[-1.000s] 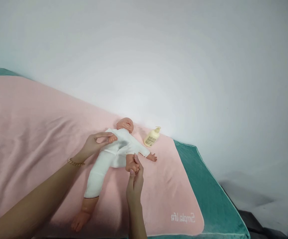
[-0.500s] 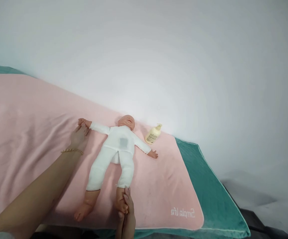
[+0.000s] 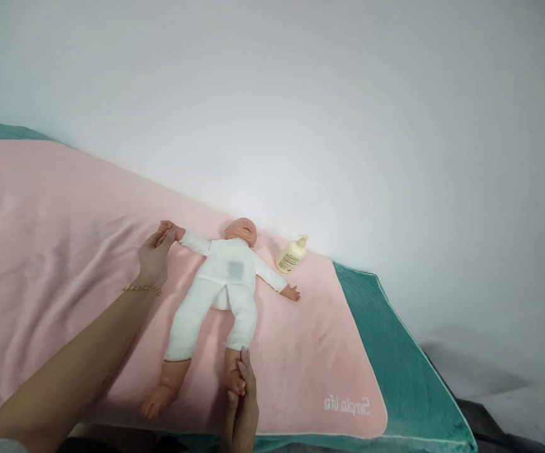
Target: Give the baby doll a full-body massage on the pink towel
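Note:
A baby doll in white cloth lies on its back on a pink blanket, arms spread and head toward the wall. My left hand, with a gold chain bracelet at the wrist, is closed on the doll's hand at the left. At the lower edge, my right hand holds the doll's foot on the right side, fingers along its outer side and thumb below. The doll's other foot rests on the blanket, untouched.
A pale yellow pump bottle stands on the blanket beside the doll's head. Green cloth shows under the blanket at the right. A white wall rises behind, and dark objects sit low at the right.
My left hand has shifted slightly right and up with the doll's hand, its arm now more bent. My right hand has raised the doll's foot a little and moved slightly up.

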{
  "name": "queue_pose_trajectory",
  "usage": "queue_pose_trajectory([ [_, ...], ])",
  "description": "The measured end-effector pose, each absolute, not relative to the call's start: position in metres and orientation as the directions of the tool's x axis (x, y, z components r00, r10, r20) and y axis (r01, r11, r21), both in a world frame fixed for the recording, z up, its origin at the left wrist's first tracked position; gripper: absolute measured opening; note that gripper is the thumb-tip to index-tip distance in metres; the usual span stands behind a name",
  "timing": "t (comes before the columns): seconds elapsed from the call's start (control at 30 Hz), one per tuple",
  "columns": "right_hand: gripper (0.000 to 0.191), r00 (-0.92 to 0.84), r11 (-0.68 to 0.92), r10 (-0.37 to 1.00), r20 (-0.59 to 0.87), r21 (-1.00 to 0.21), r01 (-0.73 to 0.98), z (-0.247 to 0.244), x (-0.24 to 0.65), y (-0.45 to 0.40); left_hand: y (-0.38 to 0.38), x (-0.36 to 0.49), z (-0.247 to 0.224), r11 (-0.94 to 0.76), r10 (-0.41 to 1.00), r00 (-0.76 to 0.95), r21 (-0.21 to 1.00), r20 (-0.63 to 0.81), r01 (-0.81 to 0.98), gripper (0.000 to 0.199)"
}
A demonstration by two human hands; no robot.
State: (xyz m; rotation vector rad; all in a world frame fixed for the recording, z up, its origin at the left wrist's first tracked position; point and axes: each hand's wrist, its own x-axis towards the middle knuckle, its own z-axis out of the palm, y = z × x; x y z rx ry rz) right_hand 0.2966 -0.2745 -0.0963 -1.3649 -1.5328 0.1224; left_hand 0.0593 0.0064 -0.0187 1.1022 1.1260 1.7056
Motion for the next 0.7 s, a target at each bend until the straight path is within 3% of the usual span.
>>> queue_pose_trajectory([
  [0.07, 0.042, 0.182, 0.354, 0.776, 0.603, -0.656, 0.666, -0.082, 0.301, -0.267, -0.003, 0.067, -0.006, -0.339, 0.867, -0.459, 0.905, 0.194, -0.258, 0.041],
  [0.13, 0.041, 0.199, 0.342, 0.780, 0.594, -0.670, 0.658, -0.069, 0.306, -0.253, -0.015, 0.077, 0.006, -0.362, 0.868, -0.447, 0.890, 0.215, -0.276, 0.042],
  [0.3, 0.041, 0.196, 0.382, 0.762, 0.618, -0.672, 0.634, -0.036, 0.309, -0.207, -0.039, 0.094, 0.018, -0.401, 0.902, -0.188, 0.915, 0.389, -0.029, 0.033],
  [0.47, 0.041, 0.163, 0.391, 0.810, 0.564, -0.726, 0.566, 0.001, 0.303, -0.179, -0.032, 0.100, 0.005, -0.637, 0.770, 0.159, 0.756, 0.618, 0.152, 0.024],
  [0.7, 0.042, 0.156, 0.362, 0.847, 0.508, -0.766, 0.531, 0.005, 0.299, -0.177, -0.024, 0.099, 0.003, -0.640, 0.757, 0.286, 0.754, 0.587, 0.148, 0.023],
])
